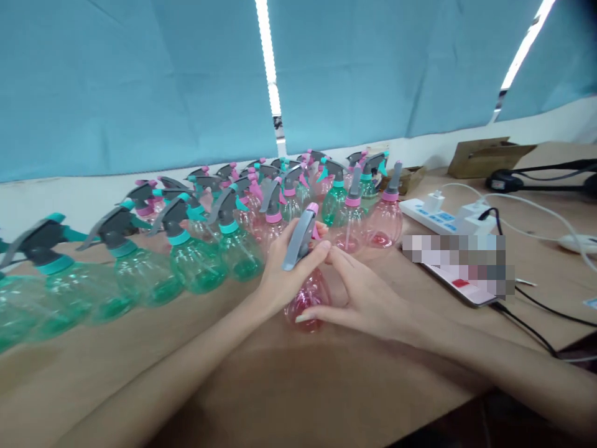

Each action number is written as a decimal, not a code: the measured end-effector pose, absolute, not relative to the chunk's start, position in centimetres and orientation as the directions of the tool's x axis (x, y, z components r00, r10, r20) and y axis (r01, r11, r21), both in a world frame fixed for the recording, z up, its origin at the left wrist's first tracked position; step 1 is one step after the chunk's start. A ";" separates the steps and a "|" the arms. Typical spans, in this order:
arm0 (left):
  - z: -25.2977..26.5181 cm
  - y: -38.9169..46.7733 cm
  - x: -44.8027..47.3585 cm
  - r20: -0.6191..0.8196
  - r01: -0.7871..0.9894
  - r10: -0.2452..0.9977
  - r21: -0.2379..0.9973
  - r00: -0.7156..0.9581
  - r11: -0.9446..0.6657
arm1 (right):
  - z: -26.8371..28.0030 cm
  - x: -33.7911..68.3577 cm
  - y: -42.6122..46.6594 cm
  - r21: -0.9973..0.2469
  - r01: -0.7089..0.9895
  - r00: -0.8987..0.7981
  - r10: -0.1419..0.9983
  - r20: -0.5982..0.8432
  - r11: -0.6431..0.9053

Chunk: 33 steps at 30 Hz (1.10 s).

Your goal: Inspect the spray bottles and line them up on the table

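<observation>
A pink spray bottle [311, 297] with a grey and pink trigger head [301, 235] stands on the brown table in front of me. My left hand [284, 258] is wrapped around its neck, just below the head. Lower down, my right hand [357, 286] grips the round body, thumb across its front. The collar is hidden by my fingers. Close behind, more pink spray bottles [385, 221] stand together. To the left runs a row of green spray bottles [198, 264] with grey and turquoise heads.
On the right lie a white power strip [429, 214] with plugs, a phone or tablet [448, 274] with a cable, and a white mouse [578, 242]. Farther back are a cardboard box [487, 158] and a black strap-like object [536, 177]. A blue curtain [186, 81] hangs behind.
</observation>
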<state>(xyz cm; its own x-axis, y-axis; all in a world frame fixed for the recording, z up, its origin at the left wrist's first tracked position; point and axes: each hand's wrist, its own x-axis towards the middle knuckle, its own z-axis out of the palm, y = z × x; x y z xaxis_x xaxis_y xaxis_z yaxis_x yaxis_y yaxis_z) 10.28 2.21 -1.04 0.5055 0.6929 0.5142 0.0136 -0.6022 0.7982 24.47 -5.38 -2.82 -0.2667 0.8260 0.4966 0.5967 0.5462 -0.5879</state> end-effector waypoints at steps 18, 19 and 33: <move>-1.7 3.1 9.0 0.427 0.104 0.647 0.780 0.632 -0.617 | -2.7 25.8 -3.9 -0.599 0.661 -0.138 0.858 0.494 0.451; -2.2 3.0 8.5 0.454 0.135 0.640 0.742 0.620 -0.657 | -2.7 26.2 -3.5 -0.586 0.681 -0.125 0.859 0.497 0.439; -7.3 0.5 4.5 0.449 0.409 0.517 0.321 0.729 -0.854 | -3.5 28.2 2.5 -0.422 0.843 -0.042 0.822 0.568 0.334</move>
